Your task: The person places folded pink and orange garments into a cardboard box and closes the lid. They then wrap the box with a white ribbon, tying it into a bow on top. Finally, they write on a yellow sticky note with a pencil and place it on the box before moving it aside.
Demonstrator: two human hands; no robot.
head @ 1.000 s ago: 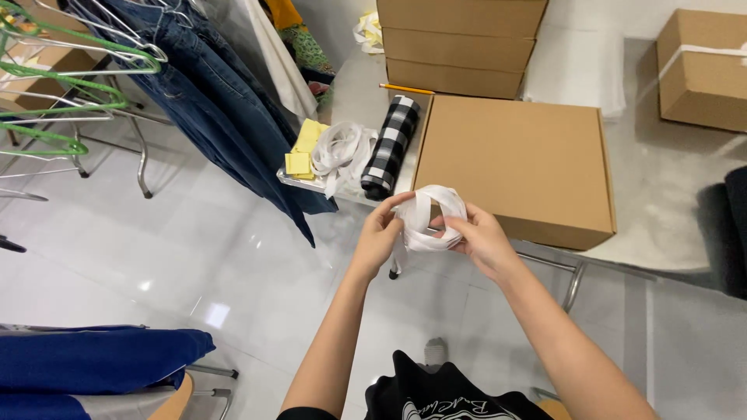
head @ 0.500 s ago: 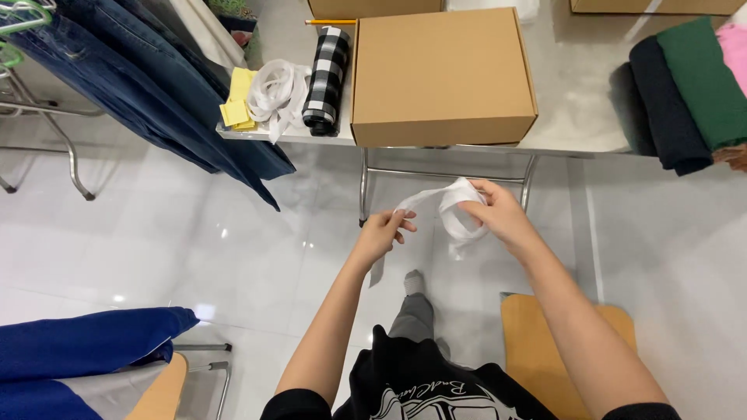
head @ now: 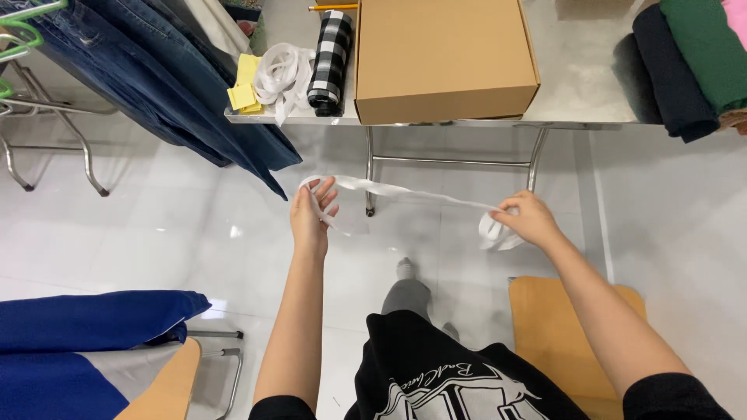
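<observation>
Stretching left to right, a white ribbon [head: 405,193] hangs taut between both hands above the white floor [head: 156,233], its long axis nearly level and dipping slightly rightward. The left hand [head: 313,211] pinches one end, loops draped over its fingers. The right hand [head: 529,220] grips the other end with a small coil bunched beneath. On the steel table [head: 576,70] beyond sits a closed cardboard box [head: 443,54]; its contents cannot be seen.
</observation>
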